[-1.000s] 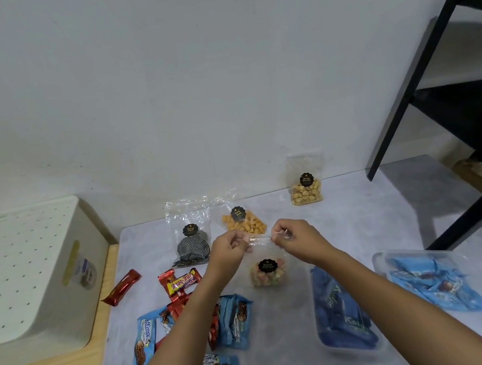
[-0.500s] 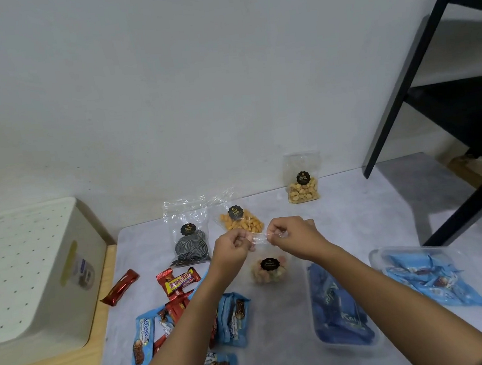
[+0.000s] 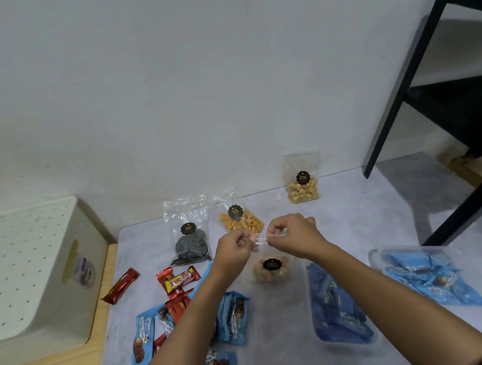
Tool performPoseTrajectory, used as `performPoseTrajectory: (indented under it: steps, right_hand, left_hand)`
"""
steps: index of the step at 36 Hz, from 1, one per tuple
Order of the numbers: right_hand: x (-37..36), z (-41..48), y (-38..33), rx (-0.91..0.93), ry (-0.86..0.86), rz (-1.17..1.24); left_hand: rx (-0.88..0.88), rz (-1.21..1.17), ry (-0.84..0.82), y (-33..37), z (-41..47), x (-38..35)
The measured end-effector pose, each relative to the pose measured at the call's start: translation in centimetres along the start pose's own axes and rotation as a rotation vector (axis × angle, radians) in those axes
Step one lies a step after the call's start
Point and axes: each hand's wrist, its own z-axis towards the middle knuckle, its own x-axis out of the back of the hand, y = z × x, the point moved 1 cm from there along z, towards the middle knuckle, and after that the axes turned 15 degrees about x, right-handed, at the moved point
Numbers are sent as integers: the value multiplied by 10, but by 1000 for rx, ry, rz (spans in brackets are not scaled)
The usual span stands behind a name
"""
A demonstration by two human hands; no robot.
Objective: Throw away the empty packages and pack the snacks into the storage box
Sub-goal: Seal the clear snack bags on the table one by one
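The left hand (image 3: pixel 234 247) and right hand (image 3: pixel 294 234) have drawn slightly closer together. The fingers of each are clamped on the top edge of the clear bag of coloured snacks (image 3: pixel 269 270), which sits just left of the storage box (image 3: pixel 347 344). They are probably working the seal, so this bag is not packed yet.

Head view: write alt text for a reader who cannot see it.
The left hand and right hand pinch the top of a clear snack bag at a grey table. Three more snack bags sit near the wall, wrapped bars lie at left, and two clear tubs of blue packets sit at right.
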Motion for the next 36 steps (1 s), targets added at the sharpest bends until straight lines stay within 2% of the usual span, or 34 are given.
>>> performPoseTrajectory:
  steps: [25, 33, 36]
  right_hand:
    - [3, -3, -2, -29, 28, 3]
    - [1, 0, -2, -17, -12, -60]
    - [2, 2, 1, -2, -67, -9]
  left_hand:
    - [18, -44, -56, 2, -5, -6]
    - [20, -98, -128, 3, -8, -6]
    - [17, -102, -120, 2, -6, -2]
